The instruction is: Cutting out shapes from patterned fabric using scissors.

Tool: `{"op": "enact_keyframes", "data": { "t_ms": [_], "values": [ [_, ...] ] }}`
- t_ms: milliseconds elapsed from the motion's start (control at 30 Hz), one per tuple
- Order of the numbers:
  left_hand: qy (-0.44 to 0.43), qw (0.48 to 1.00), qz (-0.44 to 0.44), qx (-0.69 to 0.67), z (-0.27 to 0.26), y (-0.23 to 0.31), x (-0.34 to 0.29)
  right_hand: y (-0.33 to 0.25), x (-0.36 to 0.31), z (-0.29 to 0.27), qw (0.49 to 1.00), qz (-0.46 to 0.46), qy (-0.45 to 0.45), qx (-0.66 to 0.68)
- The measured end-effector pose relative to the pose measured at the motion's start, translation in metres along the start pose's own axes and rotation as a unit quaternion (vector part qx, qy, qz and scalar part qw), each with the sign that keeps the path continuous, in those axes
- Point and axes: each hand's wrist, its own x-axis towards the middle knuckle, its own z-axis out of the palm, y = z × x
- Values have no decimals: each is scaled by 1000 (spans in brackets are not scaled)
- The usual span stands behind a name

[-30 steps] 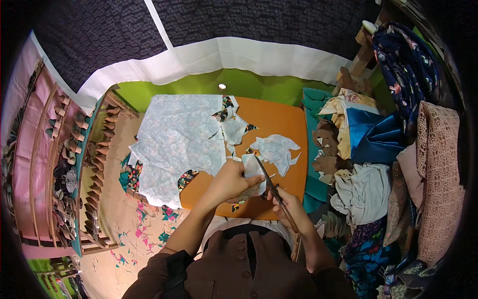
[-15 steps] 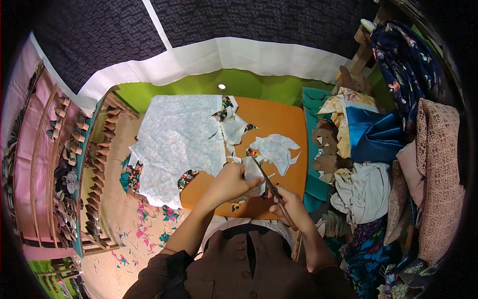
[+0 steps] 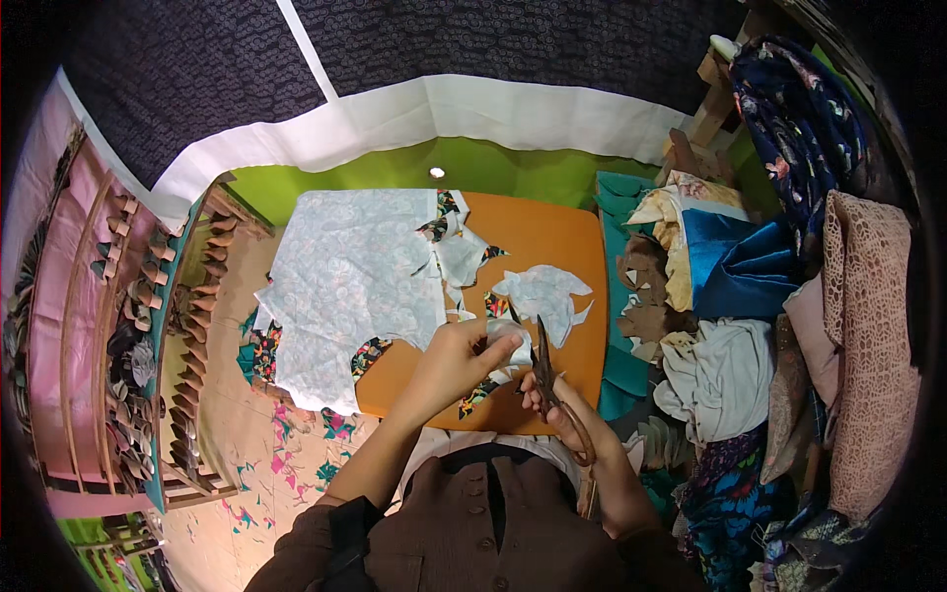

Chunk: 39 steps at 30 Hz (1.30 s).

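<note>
Pointing away from the body and slightly left, the scissors [image 3: 544,377] are held above the tabletop [image 3: 552,222] near its close edge, blades parted, their long axis running back into the right hand [image 3: 570,414], its fingers curled around the handles. The left hand [image 3: 452,360] pinches a white cloth piece [image 3: 501,328] between its fingers. Bare room lies at the tabletop's far right.

Blue satin [image 3: 728,259] — crumpled white cloth [image 3: 718,385] nearby.

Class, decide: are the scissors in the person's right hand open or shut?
Open. The scissors, held in the right hand, show two blade tips apart, with a V-shaped gap between them.
</note>
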Motion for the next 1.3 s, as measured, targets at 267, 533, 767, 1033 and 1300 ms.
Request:
{"op": "enact_keyframes", "data": {
  "t_ms": [267, 533, 767, 1033, 1300],
  "values": [
    [-12, 999, 42, 33, 2, 4, -2, 6, 2, -6, 996, 80, 23, -26],
    [35, 996, 53, 56, 2, 2, -1, -4, 4, -7, 991, -21, -19, -130],
    [55, 995, 32, 83, 2, -11, 2, -13, 9, -4, 965, 221, 54, 132],
    [31, 999, -33, 25, -3, -9, 2, -20, 9, 2, 994, 60, 21, -93],
    [-15, 994, -105, 30, -9, -9, 3, -15, 6, -4, 981, 5, 19, -193]
  ]
}}
